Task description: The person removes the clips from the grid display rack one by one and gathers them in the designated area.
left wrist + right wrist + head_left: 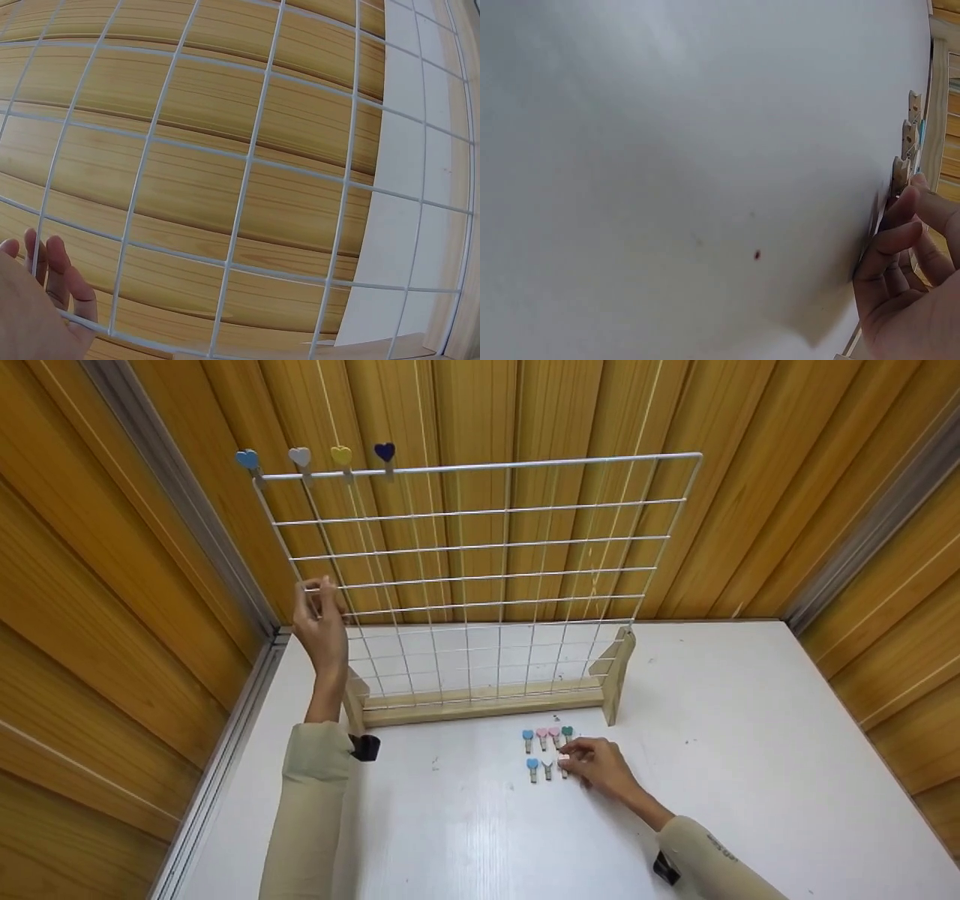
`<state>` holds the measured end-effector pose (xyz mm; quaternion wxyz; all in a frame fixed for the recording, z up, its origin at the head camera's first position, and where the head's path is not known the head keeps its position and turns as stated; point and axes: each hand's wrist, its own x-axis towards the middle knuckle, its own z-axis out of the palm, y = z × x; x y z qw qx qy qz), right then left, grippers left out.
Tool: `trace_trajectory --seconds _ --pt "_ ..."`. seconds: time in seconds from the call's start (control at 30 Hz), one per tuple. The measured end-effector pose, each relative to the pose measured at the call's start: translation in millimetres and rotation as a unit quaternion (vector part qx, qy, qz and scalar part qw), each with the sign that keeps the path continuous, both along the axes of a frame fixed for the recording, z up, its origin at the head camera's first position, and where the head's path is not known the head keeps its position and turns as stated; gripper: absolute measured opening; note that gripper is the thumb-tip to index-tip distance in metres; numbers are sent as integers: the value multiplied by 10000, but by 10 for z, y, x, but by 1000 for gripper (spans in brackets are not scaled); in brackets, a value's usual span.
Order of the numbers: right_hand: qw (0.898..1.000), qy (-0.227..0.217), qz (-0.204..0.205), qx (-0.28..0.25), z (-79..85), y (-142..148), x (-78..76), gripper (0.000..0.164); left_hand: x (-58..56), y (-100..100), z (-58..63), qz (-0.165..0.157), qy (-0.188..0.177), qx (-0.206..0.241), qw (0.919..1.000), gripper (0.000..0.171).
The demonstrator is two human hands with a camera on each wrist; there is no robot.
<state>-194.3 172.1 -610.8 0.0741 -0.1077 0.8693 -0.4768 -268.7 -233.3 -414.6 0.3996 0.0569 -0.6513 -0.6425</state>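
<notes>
A white wire grid panel (465,547) stands upright in a wooden base (480,709). My left hand (321,634) grips the panel's left edge; in the left wrist view its fingers (81,289) curl round the wires. On the table, my right hand (600,769) pinches a small wooden clothespin (564,769) with a pale pink heart, partly hidden by the fingertips. Beside it lie clothespins with a white heart (547,769) and a blue heart (532,769). The right wrist view shows the pinched clothespin (900,172) edge-on at the fingertips.
Behind that row lie more clothespins: blue (528,739), two pink (542,737) and green (568,732). Heart clothespins in light blue (247,459), white (300,457), yellow (341,455) and dark blue (385,452) sit on the panel's top wire. Wood-patterned walls (480,405) surround the white table (720,720).
</notes>
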Motion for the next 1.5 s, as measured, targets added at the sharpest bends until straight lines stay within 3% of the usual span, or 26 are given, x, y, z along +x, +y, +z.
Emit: trace_trajectory --seconds 0.3,0.5,0.67,0.77,1.0,1.2,1.5 --pt "9998 41 -35 176 21 5 35 20 -27 26 4 -104 43 168 9998 12" --pt "9988 342 -150 320 25 -17 69 19 -27 -6 0 -28 6 130 9999 11" --pt "9978 530 -244 309 107 -31 39 20 -14 -35 7 130 -41 77 9999 14" --pt "9971 712 -73 258 202 -27 15 18 -18 -35 -6 159 -70 72 9998 16" --pt "9967 714 371 -134 591 -184 -66 18 -53 10 -11 229 -76 88 9997 13" --pt "9903 1088 589 -639 988 -618 -166 20 -54 19 4 209 -70 124 9997 16" --pt "9722 1739 1011 -1202 1832 -1253 -319 19 -26 4 11 85 -120 106 9998 20"
